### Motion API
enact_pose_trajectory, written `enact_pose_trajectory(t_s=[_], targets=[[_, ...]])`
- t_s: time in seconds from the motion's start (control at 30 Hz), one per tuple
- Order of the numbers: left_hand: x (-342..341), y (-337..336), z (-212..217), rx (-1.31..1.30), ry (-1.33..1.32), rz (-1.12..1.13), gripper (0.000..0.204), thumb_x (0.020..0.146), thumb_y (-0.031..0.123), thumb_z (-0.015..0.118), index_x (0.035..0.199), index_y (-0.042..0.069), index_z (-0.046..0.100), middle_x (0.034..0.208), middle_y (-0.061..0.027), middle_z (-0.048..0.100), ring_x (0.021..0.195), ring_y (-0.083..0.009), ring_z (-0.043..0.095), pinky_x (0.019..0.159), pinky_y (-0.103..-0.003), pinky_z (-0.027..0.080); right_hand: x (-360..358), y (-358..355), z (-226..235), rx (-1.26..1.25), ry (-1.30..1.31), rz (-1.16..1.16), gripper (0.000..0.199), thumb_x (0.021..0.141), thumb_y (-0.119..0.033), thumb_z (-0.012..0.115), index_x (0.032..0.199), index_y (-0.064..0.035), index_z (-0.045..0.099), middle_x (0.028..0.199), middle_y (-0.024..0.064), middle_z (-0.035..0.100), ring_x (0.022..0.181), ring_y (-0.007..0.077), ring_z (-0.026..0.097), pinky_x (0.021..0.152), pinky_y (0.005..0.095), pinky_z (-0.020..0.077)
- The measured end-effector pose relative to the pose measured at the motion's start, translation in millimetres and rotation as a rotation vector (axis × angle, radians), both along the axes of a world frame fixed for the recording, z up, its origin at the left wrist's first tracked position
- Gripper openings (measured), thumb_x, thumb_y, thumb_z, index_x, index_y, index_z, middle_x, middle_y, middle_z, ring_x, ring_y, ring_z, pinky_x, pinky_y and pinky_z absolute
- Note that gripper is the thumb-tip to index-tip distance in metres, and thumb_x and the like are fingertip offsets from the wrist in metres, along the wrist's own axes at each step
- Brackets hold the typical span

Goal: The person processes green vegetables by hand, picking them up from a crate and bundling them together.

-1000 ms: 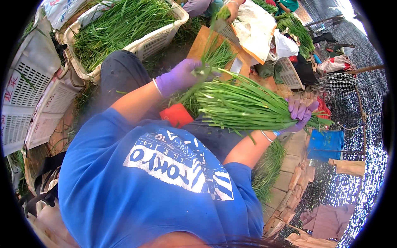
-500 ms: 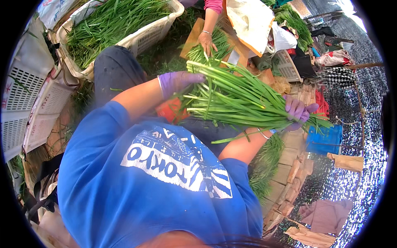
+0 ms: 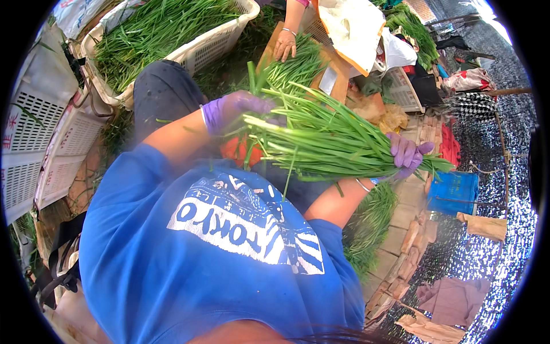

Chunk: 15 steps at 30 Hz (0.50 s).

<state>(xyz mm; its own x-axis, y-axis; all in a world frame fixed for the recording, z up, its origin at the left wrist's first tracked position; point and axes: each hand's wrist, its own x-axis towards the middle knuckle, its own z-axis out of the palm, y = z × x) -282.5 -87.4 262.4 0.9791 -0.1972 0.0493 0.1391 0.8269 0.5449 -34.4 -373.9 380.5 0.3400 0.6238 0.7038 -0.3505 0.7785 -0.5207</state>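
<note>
A thick bunch of Chinese chives (image 3: 326, 135) lies across the front of me, pale cut ends to the left and leaf tips to the right. My right hand (image 3: 408, 153), in a purple glove, is wrapped round it near the tips. At the pale ends is my left hand (image 3: 235, 109), also purple-gloved; motion smears its fingers, so their grip is unclear. Loose green blades (image 3: 252, 77) show blurred just above that hand, and a few more hang below the bunch. Beneath the left wrist sits a red-orange object (image 3: 234, 150), partly hidden.
Another person's bare hand (image 3: 285, 46) rests by a chive pile (image 3: 295, 66) on a wooden board (image 3: 338, 64). A white crate (image 3: 215, 46) full of chives stands far left, with more crates (image 3: 40, 117) at the left edge. A blue bucket (image 3: 452, 192) and chives (image 3: 372, 223) are at right.
My left hand has shifted slightly left, and loose blades now show around it. The pale ends have spread apart more. The other person's hand has lifted back from the chive pile.
</note>
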Motion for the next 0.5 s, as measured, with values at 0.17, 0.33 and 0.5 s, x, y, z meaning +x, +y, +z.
enact_pose_trajectory(t_s=[0.17, 0.33, 0.5], targets=[[-25.3, -6.1, 21.2, -0.152, -0.153, -0.123, 0.076, 0.078, 0.026, 0.073, 0.142, -0.005, 0.044, 0.140, -0.0230, 0.054, 0.130, -0.0366, 0.052, 0.116, -0.048, 0.035, -9.1, 3.9, 0.4, -0.003, -0.066, -0.107, 0.046, 0.110, -0.031, 0.026, 0.127, -0.0093, 0.063, 0.064, -0.0018, 0.057, 0.063, 0.0143, 0.052, 0.078, 0.0318, 0.0434], [-4.3, -16.0, 38.7, 0.267, -0.151, -0.028, 0.050, 0.089, 0.031, 0.070, 0.125, -0.002, 0.061, 0.130, -0.0139, 0.062, 0.125, -0.0265, 0.056, 0.111, -0.038, 0.039, -18.4, 20.1, -3.3, 0.057, -0.113, -0.045, 0.043, 0.105, -0.015, 0.037, 0.146, -0.0117, 0.047, 0.072, -0.0026, 0.056, 0.064, 0.0114, 0.055, 0.074, 0.0334, 0.0446], [-10.8, -8.7, 18.1, 0.226, -0.042, 0.129, 0.020, 0.086, 0.002, 0.071, 0.105, -0.001, 0.065, 0.107, -0.0184, 0.071, 0.110, -0.0296, 0.068, 0.099, -0.043, 0.052, -19.3, 8.3, 0.4, 0.137, -0.074, -0.067, 0.042, 0.105, -0.018, 0.036, 0.144, -0.0079, 0.049, 0.072, -0.0008, 0.058, 0.063, 0.0128, 0.056, 0.071, 0.0338, 0.0443]])
